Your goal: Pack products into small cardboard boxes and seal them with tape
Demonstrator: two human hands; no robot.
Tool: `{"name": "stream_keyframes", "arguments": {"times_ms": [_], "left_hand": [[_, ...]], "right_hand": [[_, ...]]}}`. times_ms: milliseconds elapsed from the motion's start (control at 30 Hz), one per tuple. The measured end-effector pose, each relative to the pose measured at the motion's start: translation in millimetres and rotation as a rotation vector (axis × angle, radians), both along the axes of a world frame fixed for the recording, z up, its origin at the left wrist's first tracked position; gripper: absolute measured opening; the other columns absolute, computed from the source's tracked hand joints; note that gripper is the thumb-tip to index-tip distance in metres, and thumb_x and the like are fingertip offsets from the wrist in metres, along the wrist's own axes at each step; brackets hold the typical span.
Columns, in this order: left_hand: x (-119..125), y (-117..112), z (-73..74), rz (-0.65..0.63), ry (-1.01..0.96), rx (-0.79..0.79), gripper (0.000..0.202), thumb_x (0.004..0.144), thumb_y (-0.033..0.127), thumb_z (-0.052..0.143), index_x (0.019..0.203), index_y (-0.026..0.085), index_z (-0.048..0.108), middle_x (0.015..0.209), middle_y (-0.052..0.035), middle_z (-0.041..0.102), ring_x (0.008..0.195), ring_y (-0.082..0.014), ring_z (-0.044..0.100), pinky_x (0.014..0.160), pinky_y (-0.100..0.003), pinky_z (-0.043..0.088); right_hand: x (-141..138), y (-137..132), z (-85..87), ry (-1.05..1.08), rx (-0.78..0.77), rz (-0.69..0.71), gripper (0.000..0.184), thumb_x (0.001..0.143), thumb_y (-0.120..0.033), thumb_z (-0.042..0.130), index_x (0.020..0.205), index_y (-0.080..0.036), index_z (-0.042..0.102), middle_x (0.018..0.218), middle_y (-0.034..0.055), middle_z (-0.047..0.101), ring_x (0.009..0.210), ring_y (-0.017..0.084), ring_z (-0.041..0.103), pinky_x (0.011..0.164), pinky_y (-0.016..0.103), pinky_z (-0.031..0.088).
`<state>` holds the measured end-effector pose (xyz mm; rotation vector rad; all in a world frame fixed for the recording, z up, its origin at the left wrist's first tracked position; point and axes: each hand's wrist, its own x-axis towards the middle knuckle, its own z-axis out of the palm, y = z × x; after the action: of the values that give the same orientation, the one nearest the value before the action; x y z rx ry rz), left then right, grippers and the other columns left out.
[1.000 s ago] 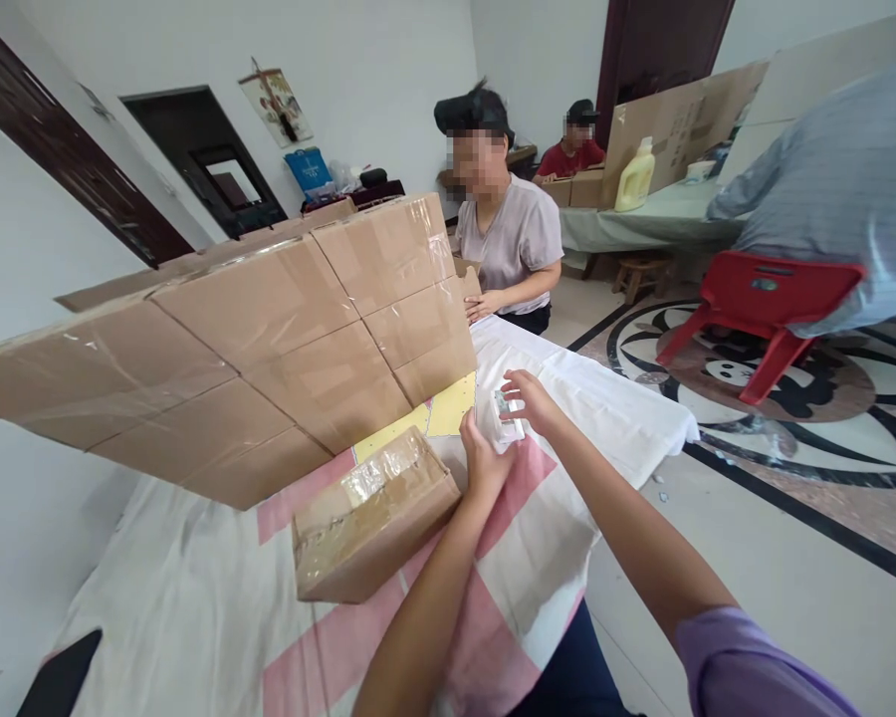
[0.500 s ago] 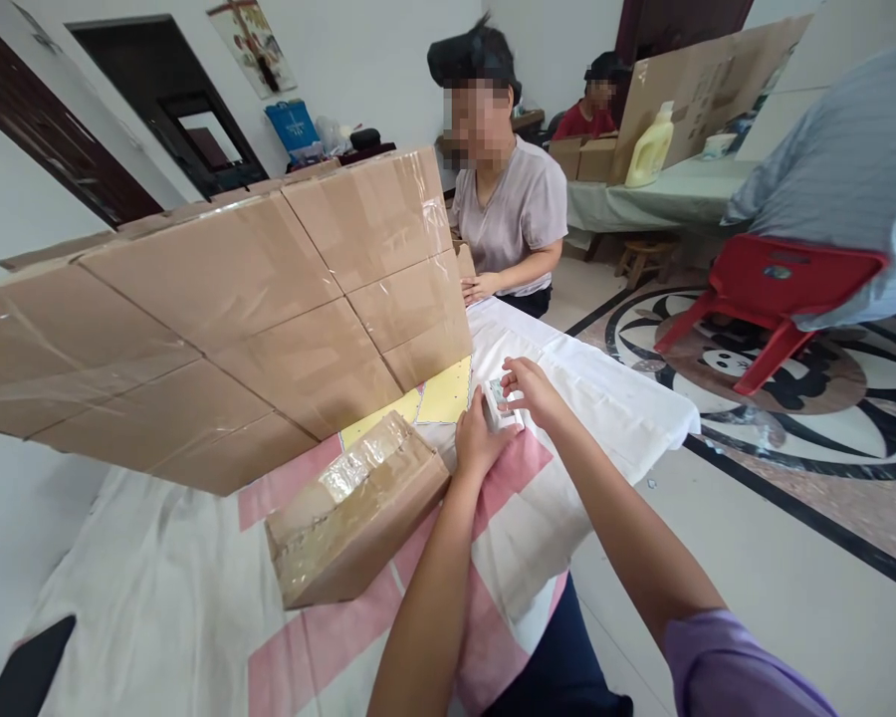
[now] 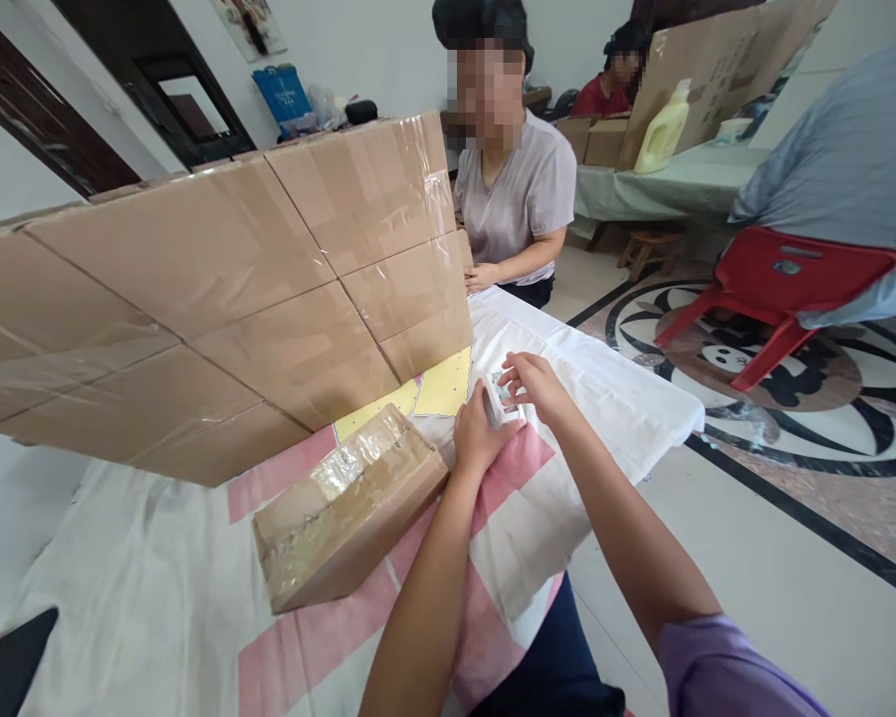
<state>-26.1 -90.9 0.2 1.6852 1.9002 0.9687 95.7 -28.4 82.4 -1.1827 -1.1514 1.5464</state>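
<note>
Over the cloth-covered table, my left hand (image 3: 480,435) is closed around the side of a small white box (image 3: 499,406), its thumb along the near edge. Something greenish-grey shows at the top of the box, too small and covered to make out. My right hand (image 3: 532,384) reaches over from the right, its fingers bent together at the top of the box. Whatever lies between these fingertips is hidden. Left of my left forearm, a taped cardboard box (image 3: 358,538) lies on the cloth.
A wall of taped cardboard boxes (image 3: 269,329) stands along the table's far left. A seated person (image 3: 515,199) is beyond the table. A red chair (image 3: 784,289) and another person's back are at right. A dark flat object (image 3: 15,662) lies lower left.
The camera view has shifted slightly, so the surroundings sit a little differently. My right fingers have come closer together over the white box; my left hand keeps its hold.
</note>
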Motion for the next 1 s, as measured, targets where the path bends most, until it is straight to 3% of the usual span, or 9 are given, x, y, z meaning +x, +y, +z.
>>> {"name": "stream_keyframes", "arguments": {"times_ms": [133,267,633,900,1000], "left_hand": [[0,0,2.1,-0.013,0.009,0.022,0.1,0.074,0.054,0.077,0.156,0.027,0.025,0.153,-0.0103,0.051,0.136,-0.0341,0.051,0.111,-0.047,0.039],[0,0,0.7,-0.003,0.016,0.007,0.103,0.073,0.057,0.077,0.156,0.027,0.024,0.15,-0.0105,0.055,0.134,-0.0344,0.052,0.112,-0.048,0.038],[-1,0,-5.2,-0.013,0.04,0.055,0.1,0.075,0.052,0.077,0.156,0.026,0.024,0.15,-0.0097,0.055,0.136,-0.0324,0.052,0.117,-0.047,0.034],[-1,-1,-4.4,-0.014,0.033,0.059,0.094,0.079,0.045,0.073,0.156,0.025,0.024,0.15,-0.0098,0.055,0.135,-0.0322,0.052,0.118,-0.047,0.032],[-1,-2,-3.0,-0.013,0.028,0.049,0.094,0.079,0.044,0.074,0.157,0.026,0.024,0.148,-0.0091,0.057,0.134,-0.0321,0.054,0.117,-0.047,0.033]], "right_hand": [[0,0,11.6,-0.012,0.041,-0.028,0.021,0.089,-0.038,0.061,0.081,-0.019,0.06,0.069,0.0042,0.064,0.052,0.011,0.047,0.054,0.033,0.06],[-2,-8,15.7,-0.026,0.029,0.04,0.019,0.088,-0.036,0.061,0.08,-0.019,0.061,0.07,0.0051,0.067,0.054,0.013,0.051,0.054,0.03,0.057],[11,-36,-10.8,0.012,-0.031,0.03,0.023,0.085,-0.042,0.063,0.08,-0.02,0.061,0.067,0.0044,0.069,0.055,0.014,0.059,0.057,0.027,0.047],[9,-52,-17.7,-0.024,0.012,-0.024,0.02,0.083,-0.039,0.062,0.075,-0.021,0.059,0.066,0.0021,0.068,0.056,0.013,0.057,0.055,0.025,0.045],[12,-61,-25.5,-0.024,-0.023,0.021,0.019,0.084,-0.039,0.059,0.076,-0.022,0.059,0.069,0.0019,0.069,0.053,0.013,0.053,0.05,0.025,0.043]]}}
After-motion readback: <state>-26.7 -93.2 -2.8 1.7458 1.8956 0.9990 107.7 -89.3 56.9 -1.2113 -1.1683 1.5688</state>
